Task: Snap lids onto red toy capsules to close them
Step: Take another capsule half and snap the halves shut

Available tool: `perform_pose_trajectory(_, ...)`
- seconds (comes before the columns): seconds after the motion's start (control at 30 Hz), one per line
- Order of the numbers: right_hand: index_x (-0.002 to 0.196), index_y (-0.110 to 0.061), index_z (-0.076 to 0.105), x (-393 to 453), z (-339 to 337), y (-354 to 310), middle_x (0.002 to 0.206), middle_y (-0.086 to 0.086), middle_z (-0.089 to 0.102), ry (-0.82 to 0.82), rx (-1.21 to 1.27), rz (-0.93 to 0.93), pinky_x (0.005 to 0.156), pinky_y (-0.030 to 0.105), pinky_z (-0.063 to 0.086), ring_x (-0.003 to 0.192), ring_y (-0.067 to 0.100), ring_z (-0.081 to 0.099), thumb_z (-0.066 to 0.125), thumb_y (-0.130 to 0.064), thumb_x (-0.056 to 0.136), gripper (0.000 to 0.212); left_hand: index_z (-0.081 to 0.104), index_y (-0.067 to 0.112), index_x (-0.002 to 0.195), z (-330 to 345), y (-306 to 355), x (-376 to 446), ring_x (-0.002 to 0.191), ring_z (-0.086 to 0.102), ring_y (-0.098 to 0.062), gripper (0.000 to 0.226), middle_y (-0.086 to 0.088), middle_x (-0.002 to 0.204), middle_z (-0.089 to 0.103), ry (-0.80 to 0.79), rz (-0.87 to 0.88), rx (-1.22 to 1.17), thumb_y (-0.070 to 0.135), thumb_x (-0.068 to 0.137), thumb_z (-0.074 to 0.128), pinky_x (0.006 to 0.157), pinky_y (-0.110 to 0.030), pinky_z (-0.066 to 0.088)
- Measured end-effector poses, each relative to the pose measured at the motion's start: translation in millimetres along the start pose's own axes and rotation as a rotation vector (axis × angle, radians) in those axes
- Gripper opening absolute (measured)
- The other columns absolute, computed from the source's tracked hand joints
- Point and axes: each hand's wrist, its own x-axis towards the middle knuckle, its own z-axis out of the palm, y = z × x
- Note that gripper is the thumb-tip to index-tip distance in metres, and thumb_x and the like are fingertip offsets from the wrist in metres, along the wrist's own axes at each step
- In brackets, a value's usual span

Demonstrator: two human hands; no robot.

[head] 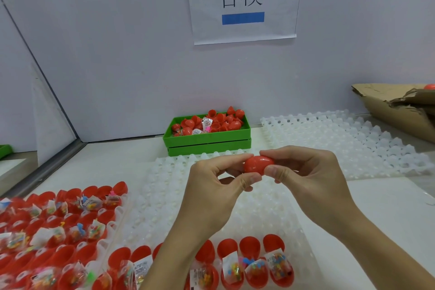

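1. Both hands meet in the air above the white moulded tray (pixel 164 200), with a red capsule (pixel 257 164) held lying sideways between them.
2. The left hand (pixel 211 193) pinches the capsule's left end, thumb beneath and forefinger along the top.
3. The right hand (pixel 310 172) grips the other end, its thumb and curled fingers closed round it.
4. The capsule looks whole, though fingers hide its ends.
5. Along the near edge of that tray stand open red capsule halves (pixel 249 263), each with a small packet of coloured toys inside.
6. More filled halves (pixel 58 226) crowd a tray on the left.
7. Behind the hands sits a green bin (pixel 207 141) of loose red shells and packets, against the wall.
8. A second white tray (pixel 353 139) lies to the right, near a torn cardboard box (pixel 400 110).
9. A paper sign (pixel 242 0) hangs on the wall above.
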Motion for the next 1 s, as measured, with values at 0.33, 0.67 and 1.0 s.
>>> perform_pose_trajectory(0.33,0.087,-0.031,0.074,0.3,2.0,1.4,0.079,-0.009,0.076,0.028,0.040,0.015,0.061,0.016,0.055,0.065,0.011,0.069,0.073,-0.015,0.075,0.020,0.068,0.038,0.114,0.1,-2.8,-0.8,0.091,0.067,-0.009,0.041,0.016,0.095,0.070,-0.036,0.029,-0.011,0.039,0.073,0.070,0.076,-0.023,0.059)
perform_pose_trajectory(0.67,0.089,-0.030,0.075,-1.6,4.7,2.0,0.082,-0.009,0.076,0.035,0.034,0.026,0.062,0.017,0.056,0.070,0.012,0.071,0.076,-0.005,0.075,0.028,0.066,0.048,0.102,-2.4,-3.9,0.0,0.090,0.062,0.001,0.034,0.021,0.085,0.069,-0.018,0.041,0.091,0.038,0.069,0.071,0.077,-0.010,0.052)
perform_pose_trajectory(1.0,0.089,-0.029,0.074,-2.3,7.1,1.8,0.081,-0.008,0.076,0.047,0.042,0.043,0.061,0.016,0.055,0.067,0.011,0.070,0.073,-0.016,0.073,0.021,0.067,0.037,0.113,0.5,-5.2,-1.0,0.093,0.064,-0.003,0.037,0.014,0.096,0.069,-0.032,0.027,0.045,0.042,0.076,0.068,0.076,-0.017,0.057)
